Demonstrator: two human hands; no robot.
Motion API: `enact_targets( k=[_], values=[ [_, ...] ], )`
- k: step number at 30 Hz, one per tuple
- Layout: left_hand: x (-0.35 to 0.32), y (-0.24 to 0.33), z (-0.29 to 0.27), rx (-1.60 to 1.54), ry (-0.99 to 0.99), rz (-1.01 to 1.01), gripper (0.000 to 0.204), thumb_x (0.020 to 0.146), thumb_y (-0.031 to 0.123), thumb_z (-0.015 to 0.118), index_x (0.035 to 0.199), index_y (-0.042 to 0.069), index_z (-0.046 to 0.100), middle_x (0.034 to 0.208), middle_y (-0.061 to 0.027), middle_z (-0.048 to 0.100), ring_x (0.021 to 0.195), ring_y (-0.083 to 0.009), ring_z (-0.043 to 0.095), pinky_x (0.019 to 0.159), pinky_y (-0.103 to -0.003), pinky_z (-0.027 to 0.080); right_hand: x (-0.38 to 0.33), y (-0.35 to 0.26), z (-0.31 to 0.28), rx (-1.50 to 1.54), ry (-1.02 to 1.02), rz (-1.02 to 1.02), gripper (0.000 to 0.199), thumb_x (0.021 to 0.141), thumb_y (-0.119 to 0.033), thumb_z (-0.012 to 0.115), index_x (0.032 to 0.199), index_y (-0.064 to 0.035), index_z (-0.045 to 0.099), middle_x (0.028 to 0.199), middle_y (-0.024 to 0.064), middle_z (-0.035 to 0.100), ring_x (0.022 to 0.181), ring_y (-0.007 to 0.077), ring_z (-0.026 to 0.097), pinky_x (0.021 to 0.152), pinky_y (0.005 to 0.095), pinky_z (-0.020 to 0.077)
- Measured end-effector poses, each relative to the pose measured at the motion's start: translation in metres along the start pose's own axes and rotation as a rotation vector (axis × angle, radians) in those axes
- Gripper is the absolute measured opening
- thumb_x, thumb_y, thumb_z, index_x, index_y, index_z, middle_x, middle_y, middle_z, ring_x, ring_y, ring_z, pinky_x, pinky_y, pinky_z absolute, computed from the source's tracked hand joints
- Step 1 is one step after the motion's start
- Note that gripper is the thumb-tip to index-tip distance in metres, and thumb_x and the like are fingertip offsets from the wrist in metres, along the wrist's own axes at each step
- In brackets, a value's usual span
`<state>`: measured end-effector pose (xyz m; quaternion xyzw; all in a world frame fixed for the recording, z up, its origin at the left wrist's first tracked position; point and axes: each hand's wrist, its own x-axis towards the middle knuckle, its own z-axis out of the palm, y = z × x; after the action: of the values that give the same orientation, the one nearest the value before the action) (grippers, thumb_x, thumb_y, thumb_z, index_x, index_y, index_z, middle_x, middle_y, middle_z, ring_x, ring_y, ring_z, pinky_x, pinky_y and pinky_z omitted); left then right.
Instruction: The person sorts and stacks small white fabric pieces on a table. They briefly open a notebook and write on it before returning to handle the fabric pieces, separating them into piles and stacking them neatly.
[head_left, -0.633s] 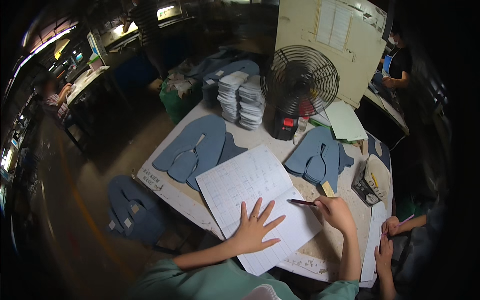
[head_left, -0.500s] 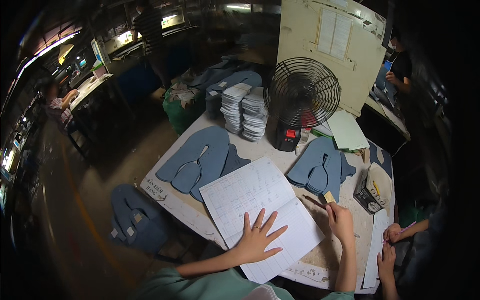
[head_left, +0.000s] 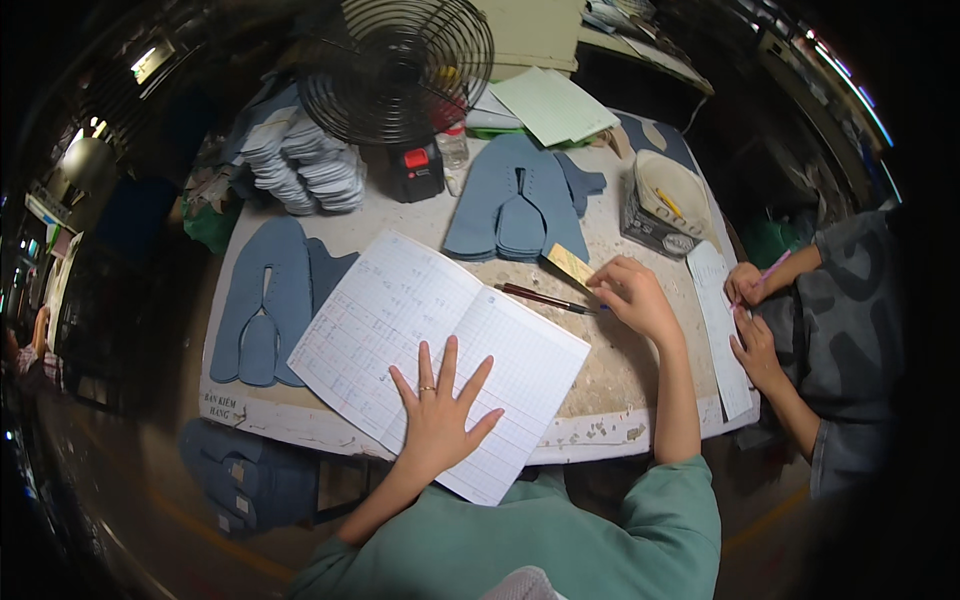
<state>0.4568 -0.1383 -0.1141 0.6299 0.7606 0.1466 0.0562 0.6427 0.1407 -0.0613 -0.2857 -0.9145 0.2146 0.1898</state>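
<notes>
One open notebook (head_left: 525, 350) lies on the table (head_left: 605, 400) in front of the person, with its bottom corner poking over the near edge. The left hand (head_left: 437, 420) is flat on it with the fingers spread wide, gripping nothing and hiding some of the writing. The right hand (head_left: 640, 300) is half curled, with its fingertips at the end of a yellow slip (head_left: 570, 264); I cannot tell if it pinches the slip. A dark pen (head_left: 545, 298) lies just beside the notebook. Farther right, a black and white box (head_left: 650, 225) has a yellow pencil (head_left: 669, 203) in its top, but the rest of the inside is hard to see. Past the blue pieces (head_left: 480, 215) stands a clear jar (head_left: 453, 152) with a red lid; what it holds is too small to tell. The big fan (head_left: 398, 70) is cut off at the top and hides part of the pale stacks (head_left: 305, 175). At the far left, a green bag (head_left: 208, 228) is mostly lost in the dark.
</notes>
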Motion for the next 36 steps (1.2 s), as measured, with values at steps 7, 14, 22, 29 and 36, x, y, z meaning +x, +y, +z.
enact_targets(
  k=[7,14,22,29,36],
  values=[
    [0.001,0.002,-0.001,-0.004,0.0,-0.008,0.068,0.087,0.048,0.06,0.147,0.022,0.04,0.158,-0.0231,0.008,0.142,-0.0526,-0.002,0.099,-0.079,-0.004,-0.006,0.013,-0.009,-0.089,-0.152,0.092,0.018,0.073,-0.01,0.074,0.086,-0.0041,0.063,0.093,0.0113,0.058,0.096,0.0291,0.057,0.086,0.037,0.0465],
    [0.001,0.002,0.0,-0.005,-0.009,-0.009,0.068,0.088,0.049,0.059,0.147,0.022,0.04,0.158,-0.0229,0.008,0.143,-0.0517,-0.003,0.099,-0.079,-0.006,-0.004,0.029,-0.027,0.243,0.131,0.253,0.018,0.079,-0.012,0.071,0.094,-0.0036,0.064,0.098,0.0101,0.066,0.093,0.0196,0.063,0.081,0.0331,0.0497],
    [0.002,0.001,0.0,0.028,-0.037,-0.009,0.068,0.089,0.053,0.056,0.147,0.022,0.039,0.158,-0.0245,0.008,0.143,-0.052,-0.004,0.098,-0.079,-0.007,-0.014,0.053,-0.031,0.054,-0.338,0.304,0.031,0.069,-0.015,0.077,0.096,-0.0034,0.068,0.085,0.012,0.066,0.082,0.0224,0.065,0.074,0.0326,0.0512],
    [0.002,0.002,0.0,-0.013,-0.017,-0.01,0.068,0.087,0.047,0.06,0.147,0.021,0.04,0.158,-0.0228,0.008,0.143,-0.0509,-0.003,0.099,-0.078,-0.008,-0.023,0.039,-0.047,-0.004,-0.165,0.192,0.024,0.066,-0.012,0.076,0.087,-0.0052,0.066,0.076,0.0085,0.063,0.073,0.0202,0.063,0.069,0.0317,0.0514],
    [0.002,0.002,-0.001,0.002,-0.018,0.002,0.069,0.088,0.049,0.059,0.148,0.022,0.039,0.158,-0.0229,0.008,0.143,-0.0519,-0.002,0.099,-0.079,-0.005,-0.06,-0.001,-0.017,-0.026,-0.276,0.129,0.018,0.07,-0.008,0.074,0.082,-0.0031,0.061,0.08,0.0126,0.064,0.076,0.0284,0.063,0.069,0.0362,0.0497]
  ],
)
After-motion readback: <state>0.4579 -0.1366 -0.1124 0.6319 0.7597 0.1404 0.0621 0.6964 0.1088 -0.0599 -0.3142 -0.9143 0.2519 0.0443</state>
